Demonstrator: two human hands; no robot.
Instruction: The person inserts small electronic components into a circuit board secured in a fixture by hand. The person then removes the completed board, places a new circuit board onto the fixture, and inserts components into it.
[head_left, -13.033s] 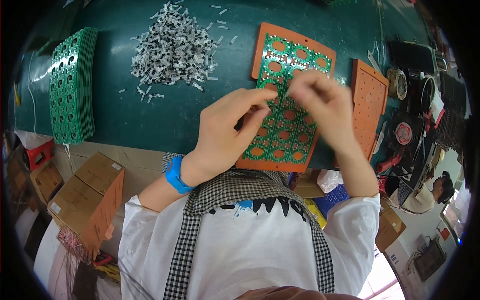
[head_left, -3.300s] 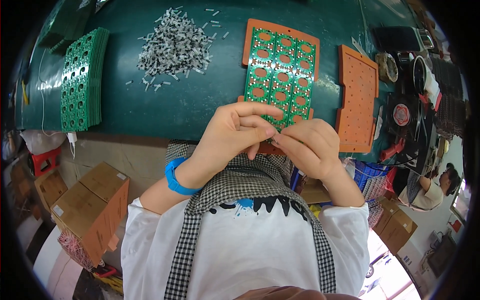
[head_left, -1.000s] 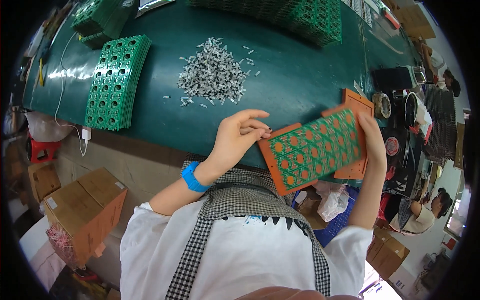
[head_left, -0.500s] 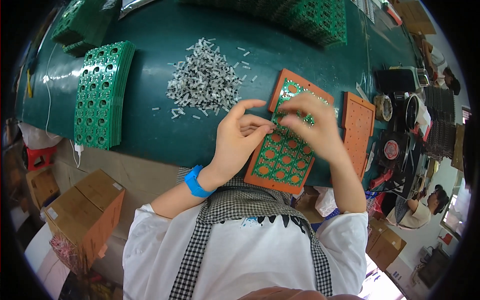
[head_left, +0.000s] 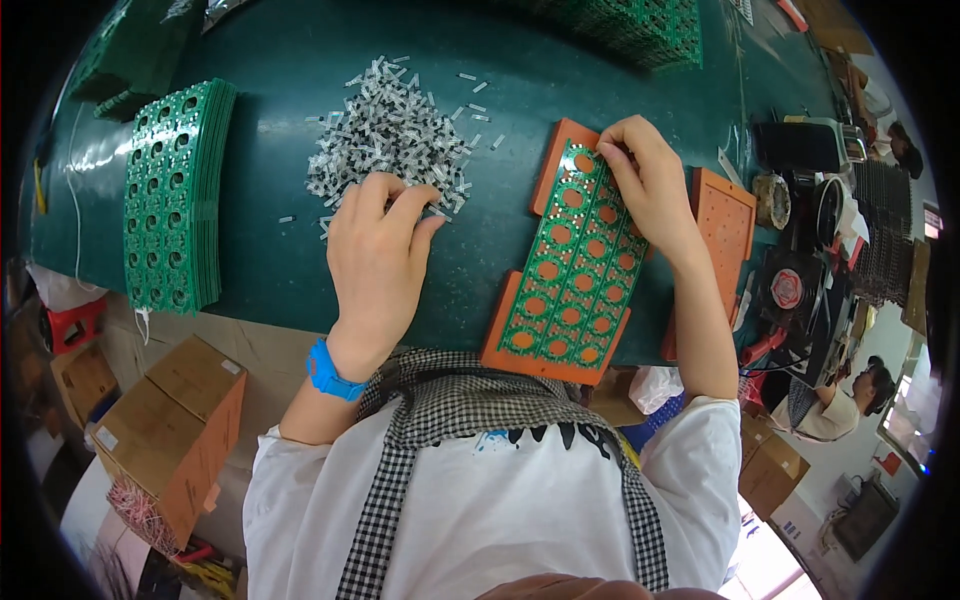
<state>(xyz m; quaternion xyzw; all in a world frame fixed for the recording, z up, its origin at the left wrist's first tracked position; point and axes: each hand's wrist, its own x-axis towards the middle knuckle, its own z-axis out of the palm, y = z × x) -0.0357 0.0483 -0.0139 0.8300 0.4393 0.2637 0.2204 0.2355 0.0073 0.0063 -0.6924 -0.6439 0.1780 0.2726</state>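
Note:
My left hand lies at the near edge of a heap of small clear and dark parts, its fingers bent and spread over them, thumb apart from the forefinger. To the right, a green circuit board panel with rows of round holes lies in an orange tray. My right hand is over the panel's far end, thumb and forefinger pinched together at the board's surface. Whatever is between those fingertips is too small to make out.
A stack of green panels stands at the left, with more stacks at the back. Beside the working tray is a second orange tray. Loose parts lie right of the heap. Tools and tape clutter the far right, where a person sits.
My left hand has moved left from the panel to the heap, its fingers spreading. The right hand has shifted up to the panel's far end and pinches there.

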